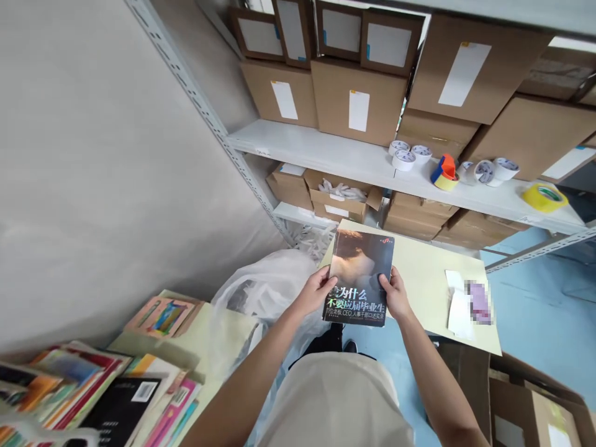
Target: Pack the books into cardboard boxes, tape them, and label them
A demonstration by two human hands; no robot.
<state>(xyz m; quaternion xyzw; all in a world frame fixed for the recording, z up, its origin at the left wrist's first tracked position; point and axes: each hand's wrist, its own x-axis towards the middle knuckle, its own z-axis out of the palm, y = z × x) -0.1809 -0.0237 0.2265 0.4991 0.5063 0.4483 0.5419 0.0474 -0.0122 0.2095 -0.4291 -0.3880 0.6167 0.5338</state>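
Between both hands I hold a dark paperback book (359, 273) with its front cover up and large Chinese characters on the lower part. My left hand (315, 290) grips its left edge, thumb on the cover. On the opposite edge, my right hand (395, 293) is closed the same way, its thumb pressing the cover. The fingers beneath the book are hidden. Below and behind the book lies a pale yellow tabletop (419, 273). On its right side are white paper slips (459, 304) and a blurred purple item (479, 302).
Shelving (326, 148) ahead carries cardboard boxes (358, 102), tape rolls (404, 159) and an orange-and-blue tape dispenser (446, 171). Stacked books (125, 403) lie at lower left, near a translucent plastic bag (261, 285). An opened carton (521, 397) stands at lower right. A grey wall (102, 155) bounds the left.
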